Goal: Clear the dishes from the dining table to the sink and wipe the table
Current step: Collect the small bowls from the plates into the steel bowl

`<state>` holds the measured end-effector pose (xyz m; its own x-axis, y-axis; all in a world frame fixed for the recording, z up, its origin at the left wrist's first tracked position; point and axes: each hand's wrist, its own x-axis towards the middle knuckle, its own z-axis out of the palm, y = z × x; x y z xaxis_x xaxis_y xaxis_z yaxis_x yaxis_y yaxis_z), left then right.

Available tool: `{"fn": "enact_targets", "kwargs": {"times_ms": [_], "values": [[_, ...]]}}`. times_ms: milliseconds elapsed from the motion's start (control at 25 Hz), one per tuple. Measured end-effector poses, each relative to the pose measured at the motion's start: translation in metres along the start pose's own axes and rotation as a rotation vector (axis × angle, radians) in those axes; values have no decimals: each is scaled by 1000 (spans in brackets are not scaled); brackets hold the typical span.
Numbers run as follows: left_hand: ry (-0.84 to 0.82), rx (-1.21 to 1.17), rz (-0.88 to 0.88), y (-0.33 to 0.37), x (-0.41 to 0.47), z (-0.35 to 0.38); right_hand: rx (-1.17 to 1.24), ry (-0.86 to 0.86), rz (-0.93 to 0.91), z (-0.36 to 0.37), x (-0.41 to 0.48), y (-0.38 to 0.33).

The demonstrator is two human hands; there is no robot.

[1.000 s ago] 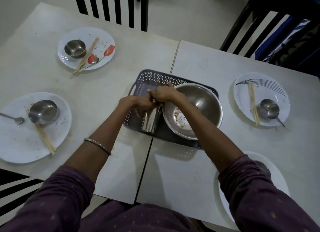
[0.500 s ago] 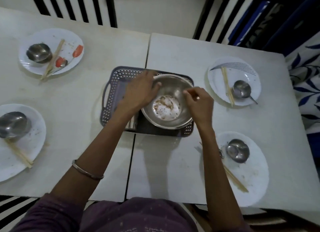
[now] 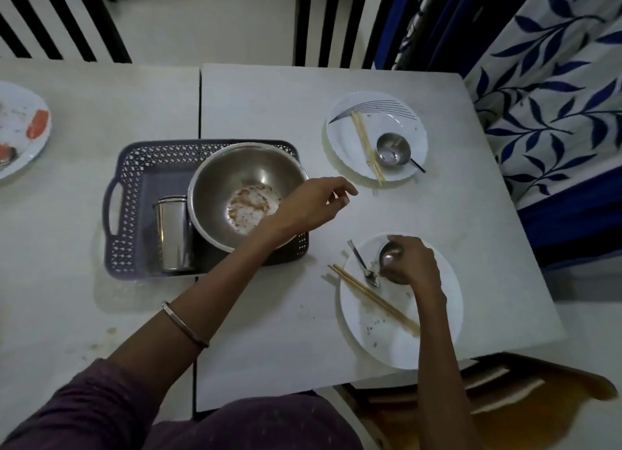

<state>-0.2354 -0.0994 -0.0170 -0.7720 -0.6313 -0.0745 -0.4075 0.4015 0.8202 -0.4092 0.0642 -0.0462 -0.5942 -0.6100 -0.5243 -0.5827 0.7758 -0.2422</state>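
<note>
**Small bowl first, then the plate under it**

The white table (image 3: 269, 113) carries it all. In the middle sits the dark plastic tray (image 3: 134, 167), and the large steel bowl (image 3: 242, 170) fills most of it, crusted with food at the bottom. A steel tumbler (image 3: 173, 234) stands upright just beside that bowl, on its left.

Two plates are within my reach. The far plate (image 3: 346, 143) has its own little bowl and sticks on it. The near plate (image 3: 387, 342) lies by the table's front edge, and that is where I am working.

My right hand (image 3: 412, 264) is curled round the small steel bowl (image 3: 387, 255), which rests on the near plate. My fingers cover most of its rim. My left hand (image 3: 309, 204) hangs above the tray's right end with loose, half-bent fingers, and it holds nothing.

I judge the small bowl to be light, stiff and hard to break, but its polished steel may be greasy. I would grip it across the rim with my thumb inside rather than squeeze its round belly. The plate looks heavier and may chip, so I would take it under the rim with both hands.

The chopsticks (image 3: 370, 296) lie loose across the plate and jut past its left edge, so they will roll if it tips. The spoon (image 3: 363, 268) lies just beside the bowl and could slide as well.
</note>
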Motion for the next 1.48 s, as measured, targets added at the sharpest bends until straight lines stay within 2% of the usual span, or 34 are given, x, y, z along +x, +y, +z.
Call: {"fn": "enact_targets", "kwargs": {"times_ms": [80,160,320,360,440,600,720,880,1000,1120,1280,1360,1480], "values": [[-2,-14,0,1,9,-1,-78,-69,-31,0,2,-1],[21,-45,-8,-2,17,-3,-96,-33,-62,-6,4,-4],[57,-89,-20,-5,35,-10,153,321,-190,-60,46,-38],[62,-98,-25,-4,41,-11,181,362,-218,-75,68,-51],[73,-116,-38,-3,51,-12,177,351,-241,-98,114,-77],[98,-163,-66,-9,57,-13,33,218,-234,-109,181,-94],[103,-188,-90,-15,53,-16,-26,125,-247,-100,196,-91],[136,-220,-112,-18,41,-33,-58,175,-241,-100,185,-101],[294,-297,-115,-22,16,-62,-52,378,-331,-109,154,-148],[582,-379,-167,-38,-20,-108,73,468,-597,-104,109,-245],[999,-470,-333,-87,-88,-176,209,275,-949,-47,40,-402],[1164,-508,-416,-120,-135,-204,192,130,-1054,1,0,-468],[1367,-561,-538,-162,-199,-233,160,-64,-1132,71,-47,-530]]}}
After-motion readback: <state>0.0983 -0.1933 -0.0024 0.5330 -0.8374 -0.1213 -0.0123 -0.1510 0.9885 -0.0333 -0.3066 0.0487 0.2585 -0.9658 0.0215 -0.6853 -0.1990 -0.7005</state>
